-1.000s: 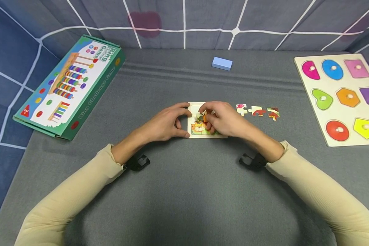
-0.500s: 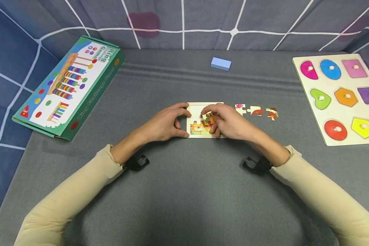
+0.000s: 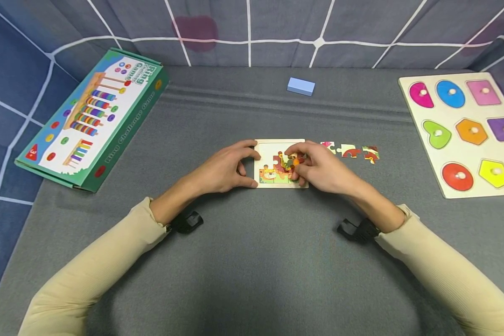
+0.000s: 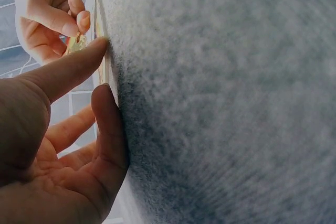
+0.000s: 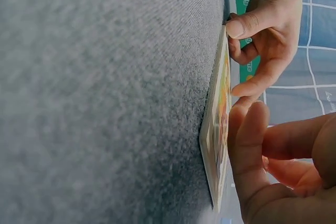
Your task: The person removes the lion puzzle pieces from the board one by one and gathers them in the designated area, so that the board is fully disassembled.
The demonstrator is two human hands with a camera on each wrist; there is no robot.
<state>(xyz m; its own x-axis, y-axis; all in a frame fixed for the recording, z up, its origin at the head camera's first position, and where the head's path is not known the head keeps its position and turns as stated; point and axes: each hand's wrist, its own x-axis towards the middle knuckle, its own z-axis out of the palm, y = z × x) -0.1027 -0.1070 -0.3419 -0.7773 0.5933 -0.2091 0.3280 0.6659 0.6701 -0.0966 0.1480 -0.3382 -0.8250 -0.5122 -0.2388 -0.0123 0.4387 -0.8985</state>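
A small wooden puzzle board (image 3: 269,143) lies in the middle of the grey surface, with a tiger picture partly laid along its near side. My left hand (image 3: 224,170) holds the board's left side, thumb by the near corner and fingertips by the far part of that edge. Over the right half of the board, my right hand (image 3: 319,168) pinches a jigsaw piece (image 3: 285,162) with a yellow and orange print. That piece (image 4: 76,43) shows tilted between the fingers in the left wrist view. The right wrist view shows the board (image 5: 209,145) flat, with the right fingers close over it.
To the right of the board, loose jigsaw pieces (image 3: 349,150) lie in a row. A shape-peg board (image 3: 453,135) is at the far right. A green ring game box (image 3: 122,135) stands at the back left. A blue block (image 3: 301,87) lies near the rear curtain.
My right hand has shifted slightly right over the board and turned the jigsaw piece, exposing more of the laid red and orange picture. The left hand keeps its place.
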